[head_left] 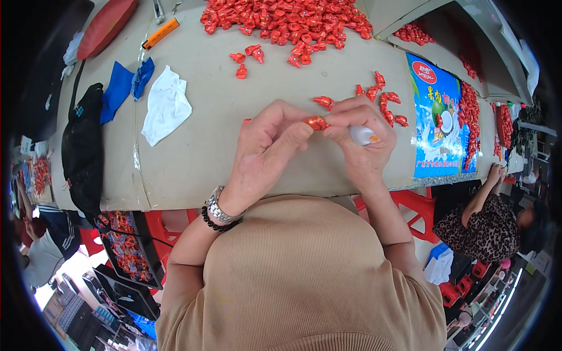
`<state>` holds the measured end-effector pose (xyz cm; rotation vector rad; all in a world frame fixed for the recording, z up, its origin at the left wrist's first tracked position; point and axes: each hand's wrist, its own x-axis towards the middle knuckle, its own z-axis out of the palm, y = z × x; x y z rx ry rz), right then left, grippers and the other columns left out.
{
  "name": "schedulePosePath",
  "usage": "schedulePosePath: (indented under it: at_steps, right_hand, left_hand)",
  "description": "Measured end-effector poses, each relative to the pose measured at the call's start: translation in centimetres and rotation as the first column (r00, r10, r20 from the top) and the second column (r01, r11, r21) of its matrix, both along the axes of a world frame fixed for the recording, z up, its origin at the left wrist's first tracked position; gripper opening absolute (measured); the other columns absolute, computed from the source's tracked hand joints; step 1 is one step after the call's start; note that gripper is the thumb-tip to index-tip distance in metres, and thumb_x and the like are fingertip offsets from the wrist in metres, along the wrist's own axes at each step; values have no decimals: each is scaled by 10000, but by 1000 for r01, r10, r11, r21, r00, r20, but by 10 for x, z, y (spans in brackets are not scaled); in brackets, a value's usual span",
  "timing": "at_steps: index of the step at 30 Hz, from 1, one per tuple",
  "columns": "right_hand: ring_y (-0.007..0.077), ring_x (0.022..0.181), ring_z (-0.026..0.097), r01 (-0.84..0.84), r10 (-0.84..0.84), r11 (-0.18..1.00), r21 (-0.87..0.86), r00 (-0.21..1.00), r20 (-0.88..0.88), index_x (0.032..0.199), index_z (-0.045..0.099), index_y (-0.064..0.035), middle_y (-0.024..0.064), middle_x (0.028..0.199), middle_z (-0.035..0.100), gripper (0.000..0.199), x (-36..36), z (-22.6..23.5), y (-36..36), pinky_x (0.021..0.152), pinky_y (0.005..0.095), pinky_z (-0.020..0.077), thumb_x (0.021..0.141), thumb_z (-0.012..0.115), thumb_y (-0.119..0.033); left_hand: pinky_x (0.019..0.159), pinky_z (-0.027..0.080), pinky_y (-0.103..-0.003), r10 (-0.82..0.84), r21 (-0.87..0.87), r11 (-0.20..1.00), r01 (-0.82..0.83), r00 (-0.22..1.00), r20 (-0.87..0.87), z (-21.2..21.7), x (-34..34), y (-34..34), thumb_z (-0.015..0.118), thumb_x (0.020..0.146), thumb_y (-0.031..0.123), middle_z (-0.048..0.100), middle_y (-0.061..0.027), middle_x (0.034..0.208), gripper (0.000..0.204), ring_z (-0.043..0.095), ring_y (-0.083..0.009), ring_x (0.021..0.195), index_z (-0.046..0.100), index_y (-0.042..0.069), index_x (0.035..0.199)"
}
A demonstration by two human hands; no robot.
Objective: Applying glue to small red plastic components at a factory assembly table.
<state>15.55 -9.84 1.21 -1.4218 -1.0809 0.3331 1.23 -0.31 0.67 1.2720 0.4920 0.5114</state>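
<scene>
Odds and ends on the beige worktable [211, 158]

At the far left lies a black pouch [84, 151], with blue cloths [124, 85] and a crumpled white rag [165, 104] beside it; an orange lighter [160, 33] sits further up (near a red cushion-like thing [106, 24]). A colourful printed carton [439, 120] stands at right, where another person in a leopard-print top [483, 225] works.

Left hand [270, 140] and right hand [360, 137] pinch one small red piece [317, 122] above the table [199, 158]; a red pile [287, 20] lies beyond.
</scene>
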Motion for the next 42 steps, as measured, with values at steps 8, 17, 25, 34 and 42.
schedulePosePath:
  at_steps: [8, 17, 25, 34, 42]
  right_hand:
    - [97, 736, 557, 320, -293, 863, -391, 947, 130, 814, 654, 16, 29, 823, 593, 74, 48, -3, 0, 654, 238, 450, 750, 669, 50]
    - [175, 714, 611, 202, -290, 929, -311, 917, -273, 912, 650, -15, 85, 868, 652, 147, 44, -3, -2, 670, 312, 487, 798, 703, -91]
    - [296, 961, 630, -172, 334, 942, 288, 553, -763, 1068, 561, -21, 170, 959, 654, 375, 11, 7, 2, 846, 405, 510, 870, 629, -333]
    - [397, 1275, 409, -316, 380, 919, 236, 549, -744, 1066, 577, -105, 197, 1172, 605, 416, -1, 21, -1, 1063, 488, 323, 875, 557, -474]
    - [438, 1303, 350, -401, 429, 885, 236, 511, -745, 1046, 594, -121, 225, 1201, 582, 396, -3, 28, 0, 1053, 519, 323, 869, 562, -473]
  left_hand:
    - [456, 249, -168, 32, -80, 996, -30, 999, 22, -3, 1, 1, 525, 956, 292, 464, 47, 643, 339, 305, -11, 507, 514, 11, 1145]
    - [503, 257, -164, -74, -67, 995, 70, 995, -62, -6, 0, -5, 612, 908, 159, 464, 92, 660, 184, 331, 17, 569, 570, 18, 1018]
    - [506, 395, -221, -63, 204, 976, 78, 995, -79, 9, 24, -9, 738, 771, 179, 574, -11, 639, 272, 481, -53, 537, 595, 27, 946]
    - [464, 433, -280, 32, 851, 482, -207, 975, 220, -2, 30, -3, 761, 698, 259, 566, -48, 634, 312, 555, -173, 522, 551, 54, 804]
    - [459, 443, -304, -5, 909, 335, -246, 965, 263, 5, 26, 3, 741, 706, 227, 514, -53, 590, 307, 547, -189, 525, 475, 75, 685]
